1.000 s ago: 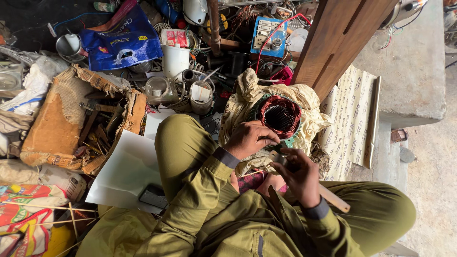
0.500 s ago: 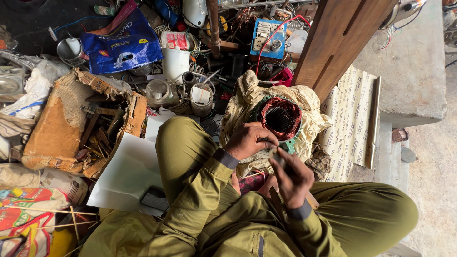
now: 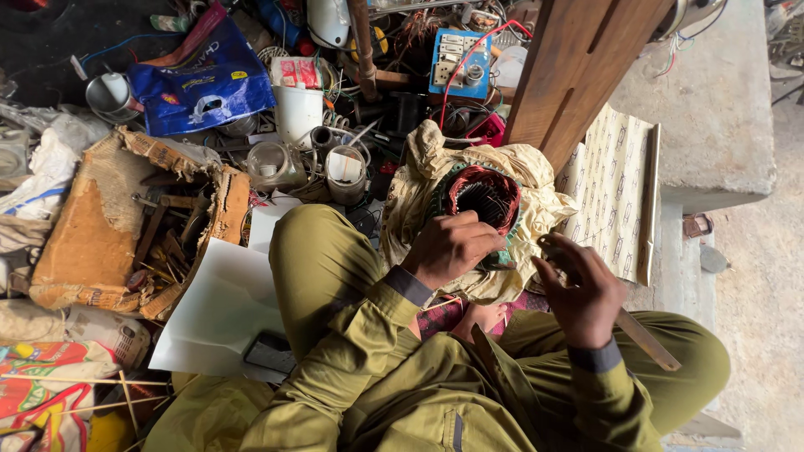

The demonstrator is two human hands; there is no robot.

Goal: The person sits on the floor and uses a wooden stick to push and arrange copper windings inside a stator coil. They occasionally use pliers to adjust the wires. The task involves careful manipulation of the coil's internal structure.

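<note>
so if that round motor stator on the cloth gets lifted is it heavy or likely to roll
Probably heavy for its size: the motor stator looks like a metal ring packed with copper windings. It seems unlikely to roll, nested in the crumpled cloth with the left hand on its rim.

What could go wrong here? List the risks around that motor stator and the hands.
The stator sits on loose cloth, steadied only by the left hand; it may tip. The fingers at the copper windings could get nicked. The jars beside the knee could be knocked over.

Stator (image 3: 483,198) on cloth (image 3: 536,180) betw. knees, bag (image 3: 201,79) far left, plank (image 3: 578,71) right.
</note>
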